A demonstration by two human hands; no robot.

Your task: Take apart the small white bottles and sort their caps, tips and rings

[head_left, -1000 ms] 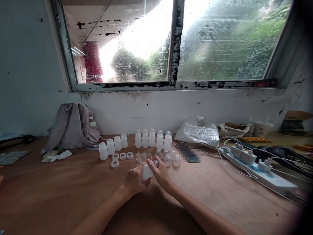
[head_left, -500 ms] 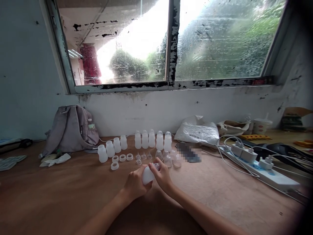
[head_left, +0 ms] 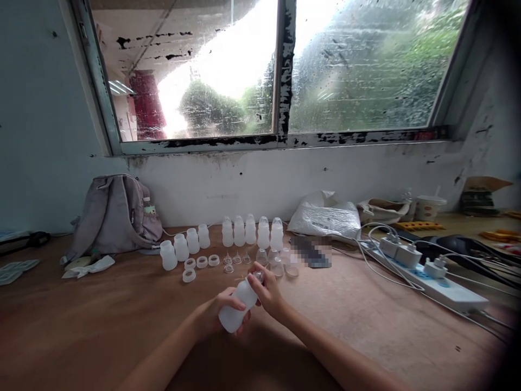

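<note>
A white translucent baby bottle (head_left: 233,317) is tilted in front of me, its top toward the upper right. My left hand (head_left: 216,311) is closed around its body, thumb across the front. My right hand (head_left: 267,291) is closed on the clear cap (head_left: 258,277) at the bottle's top; the fingers partly hide it. Just beyond my hands lie several clear caps (head_left: 277,267), clear nipples (head_left: 228,268) and white collar rings (head_left: 189,275). Open bottles (head_left: 168,256) stand in a slanting row at the left. Several capped bottles (head_left: 264,233) stand upright behind the small parts.
A grey backpack (head_left: 112,217) leans by the wall at the left, with a white tissue (head_left: 95,267) before it. A silver plastic bag (head_left: 325,215) lies at the back. A white power strip (head_left: 451,292) with chargers and cables takes up the right side, near a lidded cup (head_left: 429,207).
The bottle has come lower and to the left, and more of its body shows. My left hand has shifted down with it, while my right hand stays at the top. The view has shifted slightly.
</note>
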